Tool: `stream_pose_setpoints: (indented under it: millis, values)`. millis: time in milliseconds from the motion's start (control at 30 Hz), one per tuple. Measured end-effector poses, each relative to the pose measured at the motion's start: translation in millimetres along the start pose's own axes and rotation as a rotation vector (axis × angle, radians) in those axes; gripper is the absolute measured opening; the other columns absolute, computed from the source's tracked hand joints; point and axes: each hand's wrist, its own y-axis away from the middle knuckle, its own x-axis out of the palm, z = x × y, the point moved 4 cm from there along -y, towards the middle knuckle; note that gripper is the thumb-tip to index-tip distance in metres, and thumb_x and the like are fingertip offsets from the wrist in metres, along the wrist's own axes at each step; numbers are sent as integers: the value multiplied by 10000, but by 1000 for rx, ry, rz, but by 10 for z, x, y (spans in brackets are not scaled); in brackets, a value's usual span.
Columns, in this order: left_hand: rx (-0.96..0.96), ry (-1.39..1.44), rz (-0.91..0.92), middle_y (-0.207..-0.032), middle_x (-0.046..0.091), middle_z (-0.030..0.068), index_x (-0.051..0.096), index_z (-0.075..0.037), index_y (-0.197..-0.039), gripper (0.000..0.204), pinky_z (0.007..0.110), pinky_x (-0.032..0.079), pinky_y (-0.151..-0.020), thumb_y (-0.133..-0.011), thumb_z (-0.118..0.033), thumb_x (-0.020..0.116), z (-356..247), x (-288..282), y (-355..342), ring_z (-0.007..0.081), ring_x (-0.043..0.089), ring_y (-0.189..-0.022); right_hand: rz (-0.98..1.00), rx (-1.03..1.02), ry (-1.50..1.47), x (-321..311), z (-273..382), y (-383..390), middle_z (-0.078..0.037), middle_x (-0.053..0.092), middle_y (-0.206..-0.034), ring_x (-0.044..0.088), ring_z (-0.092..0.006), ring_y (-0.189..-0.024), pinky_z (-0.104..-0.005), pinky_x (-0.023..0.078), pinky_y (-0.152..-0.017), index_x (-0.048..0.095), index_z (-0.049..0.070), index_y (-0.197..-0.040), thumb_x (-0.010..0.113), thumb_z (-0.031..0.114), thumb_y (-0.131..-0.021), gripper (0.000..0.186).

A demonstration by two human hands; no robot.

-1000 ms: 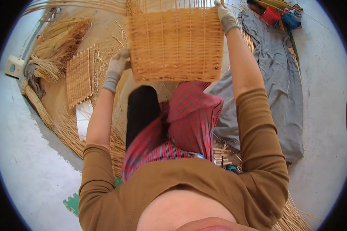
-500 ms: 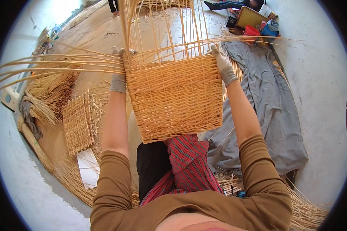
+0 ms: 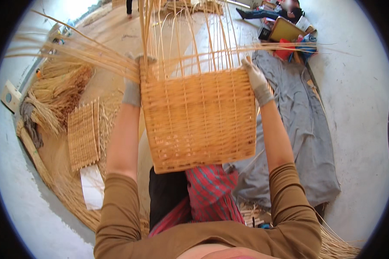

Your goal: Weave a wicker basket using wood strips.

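A half-woven wicker basket (image 3: 199, 118) hangs in front of me over my lap, held up by both gloved hands. My left hand (image 3: 138, 64) is closed round its upper left corner; part of the fingers is hidden behind the weave. At the upper right corner, my right hand (image 3: 256, 77) grips the rim with the thumb on top. Long upright stakes (image 3: 188, 36) rise from the rim. Loose weaver rods (image 3: 80, 52) fan out to the left, blurred by motion, and a few thin ones stick out to the right.
On the left floor lie a bundle of straw-coloured rods (image 3: 62, 97), a woven panel (image 3: 83, 136) and a white sheet (image 3: 92, 187). A grey cloth (image 3: 294, 129) covers something on the right. At the back right are boxes, a red container (image 3: 284, 49) and a seated person (image 3: 285, 13).
The basket has come slightly lower and nearer, its loose rods on the left swinging upward. Both hands keep their hold on its corners.
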Motion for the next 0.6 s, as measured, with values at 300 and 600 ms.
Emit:
stream_pose_setpoints:
  millis: [300,600]
  values:
    - [222,-315,-136,-1014,684,133,603,-13,-1177,557,414,546,-966,-1005,-527,472,-13,389,515,271,646,-1061,257,-112,-1141,92,-19,308,-60,605,-1068,576,-138,-1002,-278,491,-919,600,-24,-1227,541,435,-1025,505]
    - [191,10,33,-1159,641,164,594,-36,-1225,576,425,547,-991,-1000,-551,470,-14,744,518,280,623,-1124,78,84,-946,-158,-698,394,-129,475,-1355,521,-223,-1225,-382,418,-1103,406,-16,-1385,436,409,-1067,531]
